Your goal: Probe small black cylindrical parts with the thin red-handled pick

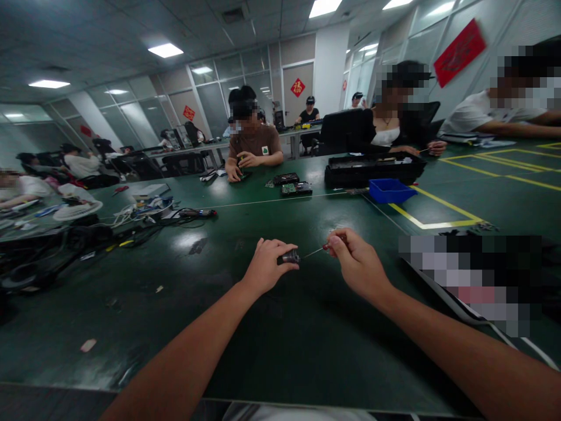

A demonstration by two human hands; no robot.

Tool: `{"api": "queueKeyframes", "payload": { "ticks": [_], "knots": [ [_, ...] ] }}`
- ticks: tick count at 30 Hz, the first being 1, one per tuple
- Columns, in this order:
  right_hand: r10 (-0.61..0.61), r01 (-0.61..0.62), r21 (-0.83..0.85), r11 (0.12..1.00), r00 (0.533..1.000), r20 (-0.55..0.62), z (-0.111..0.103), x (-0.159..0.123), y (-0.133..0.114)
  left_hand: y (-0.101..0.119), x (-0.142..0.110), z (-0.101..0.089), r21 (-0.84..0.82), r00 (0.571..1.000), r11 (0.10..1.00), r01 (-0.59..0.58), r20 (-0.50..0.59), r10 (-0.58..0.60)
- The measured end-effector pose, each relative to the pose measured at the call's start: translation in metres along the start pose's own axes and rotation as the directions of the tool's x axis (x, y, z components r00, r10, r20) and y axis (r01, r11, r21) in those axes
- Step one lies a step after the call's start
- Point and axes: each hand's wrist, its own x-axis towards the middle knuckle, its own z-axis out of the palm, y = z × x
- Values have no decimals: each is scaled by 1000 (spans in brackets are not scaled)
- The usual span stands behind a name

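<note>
Between the thumb and fingers of my left hand [266, 266] is a small dark cylindrical part [291, 256], lying on its side with one end facing right. What kind of part it is, I cannot make out. My right hand [358, 260] grips the reddish handle of a screwdriver [314, 252]. The thin metal shaft points left, its tip at or very near the right end of the dark part; whether it touches is too small to tell. Both hands are just above the green tabletop [280, 351].
Tangled cables [131, 231] and electronics cover the left side. Opened devices with circuit boards [296, 189], a long black casing [372, 169] and a blue bin [391, 191] stand farther back. A pixelated object with a pale edge lies at right. Co-workers sit across the table.
</note>
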Motion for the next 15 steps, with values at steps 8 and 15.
{"api": "queueKeyframes", "payload": {
  "ticks": [8, 15],
  "knots": [
    [24, -25, -63, 998, 1000, -16, 0, 0, 2, 4, 1, -1, -121, 1000, 993, -4, -3, 4],
    [19, -20, -52, 998, 999, -29, -2, 0, 1, 0, 6, 4, -611, 964, 779, 144, -91, -249]
  ]
}}
